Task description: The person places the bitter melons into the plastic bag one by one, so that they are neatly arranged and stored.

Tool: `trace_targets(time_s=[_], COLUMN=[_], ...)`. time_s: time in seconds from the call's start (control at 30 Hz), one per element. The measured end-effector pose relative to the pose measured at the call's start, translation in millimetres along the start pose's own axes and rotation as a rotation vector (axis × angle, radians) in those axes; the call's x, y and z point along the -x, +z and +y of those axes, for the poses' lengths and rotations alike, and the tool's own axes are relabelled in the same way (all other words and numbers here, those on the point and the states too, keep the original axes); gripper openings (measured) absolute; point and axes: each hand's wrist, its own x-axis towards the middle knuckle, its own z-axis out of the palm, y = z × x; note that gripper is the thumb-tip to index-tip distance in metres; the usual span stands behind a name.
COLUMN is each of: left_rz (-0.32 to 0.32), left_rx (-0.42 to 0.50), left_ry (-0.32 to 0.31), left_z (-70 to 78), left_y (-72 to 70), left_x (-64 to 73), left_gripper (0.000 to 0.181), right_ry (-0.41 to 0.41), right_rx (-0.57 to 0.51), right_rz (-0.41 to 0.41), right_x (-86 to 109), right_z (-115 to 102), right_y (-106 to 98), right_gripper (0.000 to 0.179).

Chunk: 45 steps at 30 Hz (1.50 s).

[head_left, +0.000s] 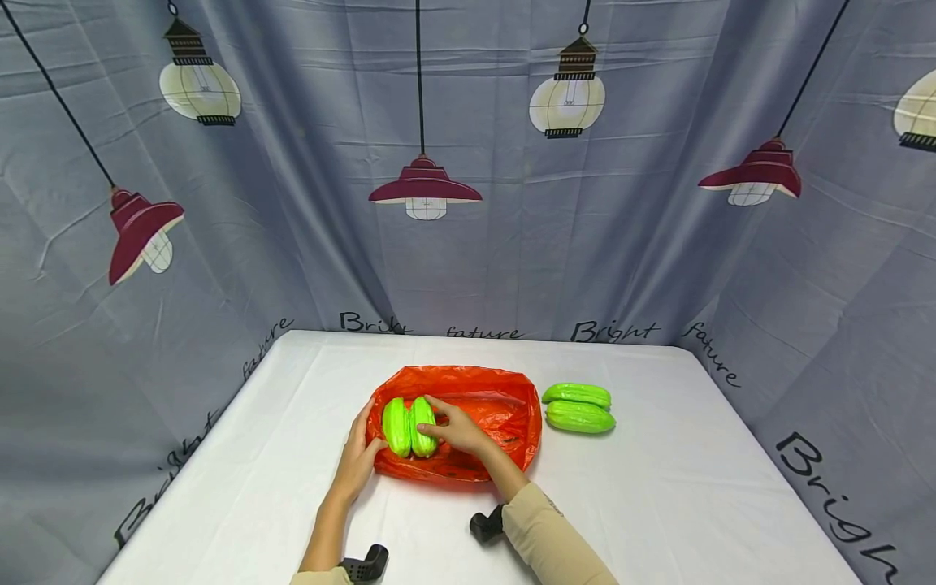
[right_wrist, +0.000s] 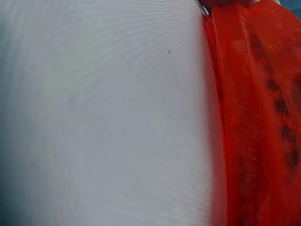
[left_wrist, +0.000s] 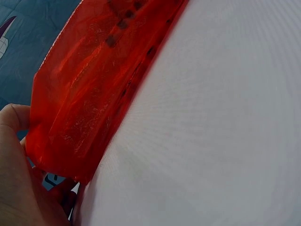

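A red plastic bag (head_left: pixel 483 382) lies spread open on the table, its edge raised all round. Inside its left part, two bright green cucumber-like vegetables sit side by side. My right hand (head_left: pixel 461 428) reaches over the bag's front edge and grips the right one of the pair (head_left: pixel 422 439), thumb and fingers on its right side. Beside it rests the left vegetable (head_left: pixel 396 426). My left hand (head_left: pixel 357 457) holds the bag's left side; in the left wrist view this hand (left_wrist: pixel 19 174) is against the red plastic. The right wrist view shows mostly tablecloth and the bag's outer wall (right_wrist: pixel 254 117).
Two more green vegetables, a rear one (head_left: pixel 578 395) and a front one (head_left: pixel 581 417), lie together just right of the bag. A white cloth covers the table (head_left: pixel 695 487). Behind and around it hangs a grey-blue curtain (head_left: pixel 483 268) printed with lamps.
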Motion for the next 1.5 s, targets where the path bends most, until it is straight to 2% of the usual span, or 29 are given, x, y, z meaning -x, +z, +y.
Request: trace_targets(time_s=[0.3,0.47,0.63,0.77,0.9,1.1,1.33,1.5], left_rz=[-0.002,0.001,0.007,0.011,0.006,0.004,0.015,0.011], left_rx=[-0.007,-0.004,-0.015,-0.020,-0.016,-0.013,-0.028,-0.028], left_ry=[0.002,-0.006,-0.008,-0.012,-0.005,-0.008,0.003,-0.014], left_z=[-1.0,-0.8,-1.1,-1.7,-1.9,-2.0,-2.2,-1.5], left_y=[0.9,1.3,1.1,1.1,1.8,2.8,3.2,1.7], left_x=[-1.3,-1.9,-1.4,-1.0,-0.5,-0.5,-1.5,-1.1], left_gripper=[0.076,0.075,0.075,0.076,0.075,0.075,0.076,0.075], right_ry=[-0.014,-0.020,-0.085,-0.118,-0.115,-0.138,-0.183,-0.239], right_rx=[0.040,0.025,0.039,0.055,0.027,0.030,0.021,0.012], right_rz=[0.023,0.042,0.111,0.169,0.189,0.196,0.263,0.295], right_x=[3.6,7.9,9.6,10.4,14.4,23.9,39.1,57.8], right_z=[-0.3,-1.9,0.9,-5.2,-16.1,-29.5,-44.9,-73.7], right_y=[-2.7,-6.8,-12.7,-19.9,-30.4,-51.2,-83.1,-105.3], right_gripper=[0.068,0.068,0.063,0.055,0.049,0.049,0.048,0.047])
